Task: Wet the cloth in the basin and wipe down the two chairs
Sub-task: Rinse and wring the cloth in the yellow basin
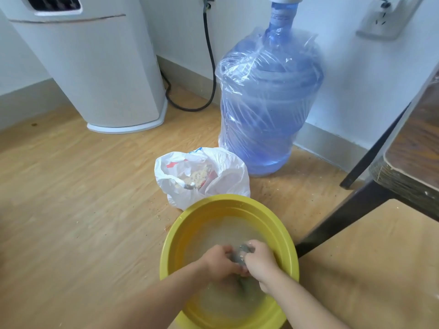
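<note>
Fingers [226,250] of left hand [219,261], right hand [260,261] grip cloth [240,254] in basin [213,201] (cloudy water [223,233]).

Head-worn wide view.
Looks forward and down from close above the yellow basin [226,200], toward the wall [356,79] beyond it.

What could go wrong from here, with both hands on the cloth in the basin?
1. The left hand and right hand grip the cloth over cloudy water in the basin; a hard squeeze could splash the wooden floor.
2. The open plastic bag sits against the basin's far rim, so splashes may wet its contents.
3. The water looks murky, so the cloth might leave smears when wiping.
</note>
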Available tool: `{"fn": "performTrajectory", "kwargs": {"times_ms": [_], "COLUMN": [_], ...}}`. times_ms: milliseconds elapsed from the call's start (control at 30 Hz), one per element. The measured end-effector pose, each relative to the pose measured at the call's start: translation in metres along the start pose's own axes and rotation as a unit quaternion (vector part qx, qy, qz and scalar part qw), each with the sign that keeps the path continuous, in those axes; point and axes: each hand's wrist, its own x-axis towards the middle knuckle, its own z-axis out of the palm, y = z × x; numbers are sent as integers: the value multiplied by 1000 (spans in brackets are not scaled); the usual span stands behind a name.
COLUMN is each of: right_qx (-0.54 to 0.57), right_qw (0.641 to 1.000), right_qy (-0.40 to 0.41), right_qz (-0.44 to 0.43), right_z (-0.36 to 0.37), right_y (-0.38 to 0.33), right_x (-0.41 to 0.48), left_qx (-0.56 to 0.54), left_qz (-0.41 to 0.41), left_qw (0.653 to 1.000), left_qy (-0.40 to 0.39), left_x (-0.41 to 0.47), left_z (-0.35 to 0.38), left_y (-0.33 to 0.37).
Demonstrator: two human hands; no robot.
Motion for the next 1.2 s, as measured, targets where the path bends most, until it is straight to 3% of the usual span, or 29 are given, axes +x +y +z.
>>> {"fn": "performTrajectory", "kwargs": {"times_ms": [67, 200, 367, 433, 533, 700, 833, 933, 1200], "right_qx": [104, 126, 228, 287, 298, 299, 353, 336, 293], "right_qw": [994, 992, 974, 957, 953, 949, 929, 937, 953], "right_qy": [-12, 28, 10, 19, 33, 90, 91, 81, 5], "right_qz": [36, 16, 12, 30, 40, 39, 57, 45, 79], "right_z": [-2, -2, 7, 7, 9, 8, -1, -6, -17], "right_y": [-3, -15, -26, -27, -28, -34, -42, -42, -55], "right_x": [1, -2, -1, 5, 9, 10, 7, 5, -11], "left_qx": [-124, -252, -380, -358, -243, -284, -373, -360, -386], "left_qz": [-2, 27, 71, 83, 103, 22, -19, -27, -42], "left_qw": [992, 964, 922, 930, 959, 933, 905, 908, 910], "left_qy": [24, 82, 6, 9, 106, 221, 203, 211, 146], "left_x": [4, 3, -1, -4, -10, -6, -3, -2, 0], "left_z": [2, 0, -2, -7, -15, -13, -17, -21, -27], "left_y": [0, 5, 9, 11, 13, 17, 23, 25, 23]}}
